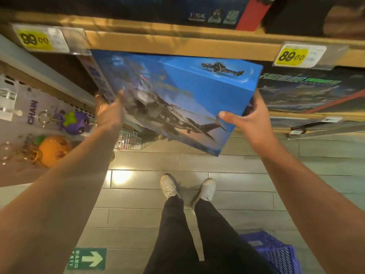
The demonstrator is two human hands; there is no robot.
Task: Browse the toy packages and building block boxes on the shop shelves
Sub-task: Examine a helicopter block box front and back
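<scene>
A large blue building block box [189, 91] with a dark helicopter printed on its face is held tilted in front of the wooden shelf [177, 44]. My left hand [109, 111] grips the box's left edge, thumb on the front. My right hand [250, 119] holds its lower right corner, thumb on the face and fingers behind. A dark box with green lettering [308, 89] stands on the shelf to the right. More dark boxes [215, 14] sit on the shelf above.
Yellow price tags read 99.00 [35, 39] and 89.00 [292, 56]. Keychain toys, a purple one [73, 121] and an orange one [51, 150], hang at the left. A blue basket [276, 252] stands on the tiled floor by my feet [187, 187].
</scene>
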